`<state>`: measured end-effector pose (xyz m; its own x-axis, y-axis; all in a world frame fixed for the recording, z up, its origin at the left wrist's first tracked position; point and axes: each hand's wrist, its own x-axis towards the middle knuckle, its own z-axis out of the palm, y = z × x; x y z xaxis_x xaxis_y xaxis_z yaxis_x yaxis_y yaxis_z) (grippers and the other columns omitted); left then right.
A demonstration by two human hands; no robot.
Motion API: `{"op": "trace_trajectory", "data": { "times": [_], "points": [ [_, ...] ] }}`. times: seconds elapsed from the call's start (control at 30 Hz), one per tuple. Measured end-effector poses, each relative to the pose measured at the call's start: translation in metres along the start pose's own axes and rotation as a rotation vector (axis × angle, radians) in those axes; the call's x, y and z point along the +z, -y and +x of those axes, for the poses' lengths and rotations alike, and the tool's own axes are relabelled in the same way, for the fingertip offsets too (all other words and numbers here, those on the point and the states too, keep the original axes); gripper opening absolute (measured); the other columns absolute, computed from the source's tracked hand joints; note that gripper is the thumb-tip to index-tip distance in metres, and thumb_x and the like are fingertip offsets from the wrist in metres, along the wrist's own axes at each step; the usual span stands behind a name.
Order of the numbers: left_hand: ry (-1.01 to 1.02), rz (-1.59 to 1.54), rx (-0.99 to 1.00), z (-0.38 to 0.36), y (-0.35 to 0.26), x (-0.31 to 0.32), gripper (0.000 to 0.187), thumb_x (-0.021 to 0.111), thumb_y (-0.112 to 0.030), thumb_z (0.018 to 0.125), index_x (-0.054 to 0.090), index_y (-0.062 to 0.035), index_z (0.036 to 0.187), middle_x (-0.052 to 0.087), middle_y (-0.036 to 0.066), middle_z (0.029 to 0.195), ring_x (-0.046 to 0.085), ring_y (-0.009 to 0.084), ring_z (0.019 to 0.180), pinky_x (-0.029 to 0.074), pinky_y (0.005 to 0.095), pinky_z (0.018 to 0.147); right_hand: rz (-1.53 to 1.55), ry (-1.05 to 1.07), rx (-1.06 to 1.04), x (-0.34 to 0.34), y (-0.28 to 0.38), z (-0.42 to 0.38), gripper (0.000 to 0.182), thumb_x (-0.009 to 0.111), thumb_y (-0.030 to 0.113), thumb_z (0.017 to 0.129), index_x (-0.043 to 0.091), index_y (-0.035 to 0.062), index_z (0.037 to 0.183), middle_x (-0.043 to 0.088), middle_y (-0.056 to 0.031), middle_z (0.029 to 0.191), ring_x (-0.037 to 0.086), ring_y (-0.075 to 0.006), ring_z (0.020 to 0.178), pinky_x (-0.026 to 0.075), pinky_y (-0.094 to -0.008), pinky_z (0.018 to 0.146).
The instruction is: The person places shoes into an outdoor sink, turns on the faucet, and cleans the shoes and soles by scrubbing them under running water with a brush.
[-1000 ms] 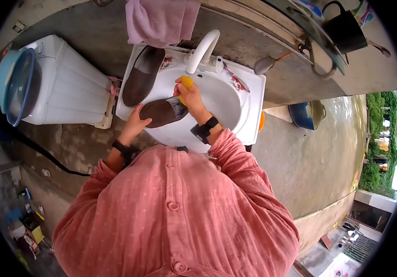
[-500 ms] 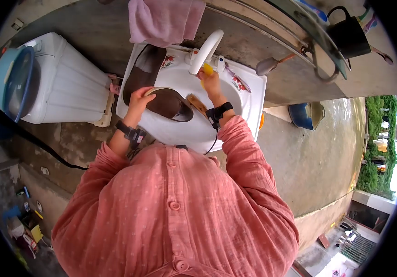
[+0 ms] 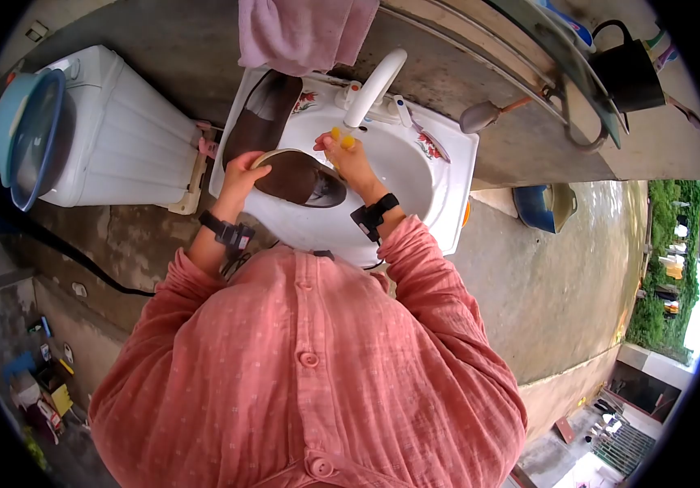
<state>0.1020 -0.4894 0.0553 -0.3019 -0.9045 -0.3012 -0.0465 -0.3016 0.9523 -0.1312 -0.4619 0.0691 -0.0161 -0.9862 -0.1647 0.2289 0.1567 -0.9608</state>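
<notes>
A dark brown shoe [image 3: 286,179] is tilted over the near left rim of the white sink [image 3: 281,229]. My left hand [image 3: 240,179] grips its light-edged end at the left. Close to the shoe's right side, over the bowl, my right hand [image 3: 353,163] is closed around a small yellow sponge [image 3: 347,141], yellow showing between the fingers. Behind my left hand a second brown shoe [image 3: 260,118] lies along the sink's left edge. The white faucet [image 3: 378,88] arches just beyond my right hand.
A purple-handled brush [image 3: 433,143] rests on the sink's right ledge. A pink towel [image 3: 305,37] hangs above the back left. Left of the sink stands a white washing machine [image 3: 122,130] with blue basins [image 3: 37,138]. A blue bucket [image 3: 539,207] sits to the right.
My right hand has come from under the faucet toward the shoe, bringing the yellow sponge. It now covers the brown strip seen in the bowl before. My left hand keeps its grip.
</notes>
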Motion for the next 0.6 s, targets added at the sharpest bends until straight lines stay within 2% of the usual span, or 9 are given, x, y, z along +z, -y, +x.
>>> {"op": "trace_trajectory", "data": {
  "times": [0.03, 0.17, 0.23, 0.37, 0.43, 0.5, 0.57, 0.6],
  "points": [
    [-0.018, -0.005, -0.007, -0.001, 0.001, -0.001, 0.031, 0.063, -0.002, 0.072, 0.057, 0.0032, 0.102, 0.061, 0.005, 0.093, 0.055, 0.0114, 0.085, 0.041, 0.0229, 0.077, 0.041, -0.016, 0.054, 0.0, 0.002, 0.0, 0.012, 0.051, 0.008, 0.086, 0.058, -0.0017, 0.089, 0.059, -0.0048, 0.082, 0.053, -0.0117, 0.076, 0.041, -0.0227, 0.072],
    [-0.024, -0.001, -0.052, -0.003, 0.009, -0.009, 0.034, 0.059, -0.001, 0.075, 0.054, -0.0003, 0.108, 0.059, 0.005, 0.097, 0.055, 0.0117, 0.087, 0.043, 0.0234, 0.076, 0.066, 0.075, 0.005, 0.0, 0.002, -0.006, 0.013, 0.052, 0.008, 0.086, 0.058, -0.0019, 0.092, 0.059, -0.0037, 0.08, 0.052, -0.0105, 0.074, 0.041, -0.0229, 0.07],
    [-0.023, 0.002, -0.077, -0.006, 0.008, -0.009, 0.034, 0.058, -0.001, 0.075, 0.054, -0.0014, 0.109, 0.059, 0.004, 0.097, 0.055, 0.0117, 0.087, 0.044, 0.0236, 0.075, -0.058, 0.122, -0.025, 0.003, 0.003, -0.009, 0.015, 0.052, 0.009, 0.086, 0.059, -0.0023, 0.093, 0.06, -0.0035, 0.078, 0.052, -0.0105, 0.073, 0.041, -0.0224, 0.069],
    [-0.006, -0.058, -0.059, -0.004, 0.016, -0.011, 0.032, 0.059, -0.004, 0.077, 0.055, -0.0034, 0.109, 0.059, 0.002, 0.095, 0.055, 0.0101, 0.084, 0.043, 0.0221, 0.07, -0.065, 0.124, -0.036, 0.007, 0.006, -0.007, 0.014, 0.052, 0.008, 0.085, 0.059, -0.0027, 0.092, 0.06, -0.0033, 0.078, 0.052, -0.01, 0.073, 0.041, -0.0227, 0.069],
    [-0.034, -0.046, -0.05, -0.002, 0.014, -0.009, 0.032, 0.06, -0.007, 0.078, 0.055, -0.0038, 0.109, 0.059, 0.001, 0.094, 0.055, 0.0091, 0.083, 0.043, 0.0212, 0.068, -0.049, -0.024, -0.051, -0.004, 0.0, 0.001, 0.015, 0.052, 0.007, 0.084, 0.059, -0.0031, 0.093, 0.061, -0.0059, 0.08, 0.055, -0.0162, 0.073, 0.042, -0.026, 0.07],
    [-0.062, -0.034, -0.044, -0.002, 0.009, -0.006, 0.031, 0.061, -0.009, 0.079, 0.055, -0.0041, 0.109, 0.059, 0.0, 0.092, 0.054, 0.0081, 0.081, 0.042, 0.0203, 0.067, -0.679, -0.423, -0.213, -0.03, 0.015, 0.002, 0.017, 0.052, 0.006, 0.083, 0.059, -0.0033, 0.095, 0.062, -0.0106, 0.081, 0.057, -0.0262, 0.072, 0.044, -0.0328, 0.07],
    [-0.138, -0.043, -0.045, -0.001, -0.004, -0.001, 0.025, 0.061, -0.009, 0.079, 0.057, 0.0018, 0.101, 0.06, 0.003, 0.091, 0.052, 0.009, 0.083, 0.04, 0.0214, 0.076, -1.182, -0.851, -0.718, -0.064, 0.021, 0.014, 0.02, 0.051, 0.007, 0.083, 0.058, -0.0042, 0.098, 0.061, -0.0156, 0.083, 0.055, -0.0338, 0.073, 0.044, -0.0387, 0.071],
    [-0.138, -0.012, -0.03, -0.002, -0.013, 0.0, 0.026, 0.062, -0.01, 0.079, 0.057, 0.0021, 0.101, 0.06, 0.003, 0.091, 0.052, 0.0086, 0.083, 0.04, 0.0211, 0.076, -1.215, -0.878, -0.685, -0.086, 0.02, 0.019, 0.02, 0.052, 0.009, 0.082, 0.057, -0.0049, 0.096, 0.061, -0.0179, 0.083, 0.056, -0.0353, 0.074, 0.044, -0.0409, 0.07]
  ]
}}
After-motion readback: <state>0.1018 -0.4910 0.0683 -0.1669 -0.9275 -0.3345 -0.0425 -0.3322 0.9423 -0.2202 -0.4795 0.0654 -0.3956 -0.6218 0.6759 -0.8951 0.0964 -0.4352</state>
